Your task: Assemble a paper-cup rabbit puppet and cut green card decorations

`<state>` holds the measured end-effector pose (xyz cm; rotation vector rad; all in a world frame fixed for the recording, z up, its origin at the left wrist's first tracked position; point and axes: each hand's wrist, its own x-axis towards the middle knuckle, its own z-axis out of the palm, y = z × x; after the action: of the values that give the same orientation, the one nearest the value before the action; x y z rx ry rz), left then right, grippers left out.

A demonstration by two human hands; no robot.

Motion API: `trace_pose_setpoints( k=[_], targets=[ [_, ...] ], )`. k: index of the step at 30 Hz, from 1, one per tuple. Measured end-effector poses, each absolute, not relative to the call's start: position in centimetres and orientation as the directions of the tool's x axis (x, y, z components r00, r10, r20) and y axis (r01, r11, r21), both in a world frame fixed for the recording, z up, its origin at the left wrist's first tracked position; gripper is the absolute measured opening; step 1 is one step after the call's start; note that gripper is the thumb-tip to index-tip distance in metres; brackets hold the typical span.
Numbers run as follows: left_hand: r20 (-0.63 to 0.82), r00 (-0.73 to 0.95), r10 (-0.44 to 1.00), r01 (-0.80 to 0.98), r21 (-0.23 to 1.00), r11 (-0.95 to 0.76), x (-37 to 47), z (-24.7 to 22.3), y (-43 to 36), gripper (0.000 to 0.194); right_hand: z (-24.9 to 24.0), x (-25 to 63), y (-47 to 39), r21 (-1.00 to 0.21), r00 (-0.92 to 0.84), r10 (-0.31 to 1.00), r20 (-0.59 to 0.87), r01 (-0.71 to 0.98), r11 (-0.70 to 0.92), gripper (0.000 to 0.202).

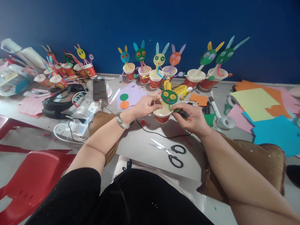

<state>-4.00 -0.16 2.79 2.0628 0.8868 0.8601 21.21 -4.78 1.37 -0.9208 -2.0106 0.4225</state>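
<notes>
A red and white paper cup (162,116) stands between my hands. Above its rim sits a round green paper face (169,97) with orange and yellow eyes and yellow ears. My left hand (148,105) is at the cup's left rim, thumb and fingers bent close together; what they hold, if anything, is too small to make out. At the cup's right side, my right hand (191,117) pinches a thin green strip (176,110) joined near the face. Open scissors (167,150) lie on the table in front of the cup.
Several finished paper-faced cups (156,82) line the blue wall. Coloured paper sheets (277,131) lie at the right, beside a tape roll (226,122). A power strip (87,120) and black headset (57,104) are at the left. A thin black cable (161,136) crosses the table.
</notes>
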Motion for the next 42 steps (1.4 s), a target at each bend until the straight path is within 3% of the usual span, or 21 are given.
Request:
trace_pose_setpoints(
  k=[5, 9, 16, 21, 25, 29, 35, 42],
  targets=[
    [0.282, 0.531, 0.799, 0.361, 0.778, -0.515, -3.9, 3.4, -0.7, 0.021, 1.4, 21.1, -4.8, -0.646, -0.329, 0.786, 0.524, 0.448, 0.618, 0.009],
    [0.268, 0.488, 0.831, 0.331, 0.824, -0.460, -3.8, 3.1, -0.7, 0.021, 1.1, 20.9, -4.7, -0.695, -0.288, 0.808, 0.513, 0.413, 0.588, 0.012],
    [0.046, 0.514, 0.857, 0.295, 0.928, -0.227, -3.9, 3.4, -0.6, 0.031, 0.7, 20.9, -4.5, -0.778, -0.231, 0.849, 0.475, 0.339, 0.528, 0.018],
    [0.024, 0.463, 0.886, 0.354, 0.911, -0.210, -3.6, 3.8, -0.9, 0.015, 0.2, 20.6, -4.6, -0.797, -0.216, 0.856, 0.470, 0.314, 0.516, 0.023],
    [0.047, 0.415, 0.909, 0.399, 0.888, -0.229, -3.3, 3.8, -0.9, 0.013, -0.1, 19.9, -4.5, -0.870, -0.129, 0.900, 0.416, 0.230, 0.436, 0.037],
    [0.095, 0.374, 0.922, 0.426, 0.866, -0.262, -3.3, 3.6, -0.8, 0.013, -0.1, 19.4, -4.3, -0.914, -0.037, 0.929, 0.369, 0.169, 0.369, 0.033],
    [0.117, 0.388, 0.914, 0.455, 0.838, -0.300, -3.2, 3.7, -1.0, 0.011, -0.1, 19.5, -4.2, -0.892, -0.100, 0.931, 0.350, 0.266, 0.364, 0.036],
    [0.046, 0.382, 0.923, 0.440, 0.869, -0.225, -2.8, 4.3, -1.5, 0.011, -0.3, 19.8, -4.3, -0.795, -0.137, 0.897, 0.420, 0.422, 0.436, 0.034]
  ],
)
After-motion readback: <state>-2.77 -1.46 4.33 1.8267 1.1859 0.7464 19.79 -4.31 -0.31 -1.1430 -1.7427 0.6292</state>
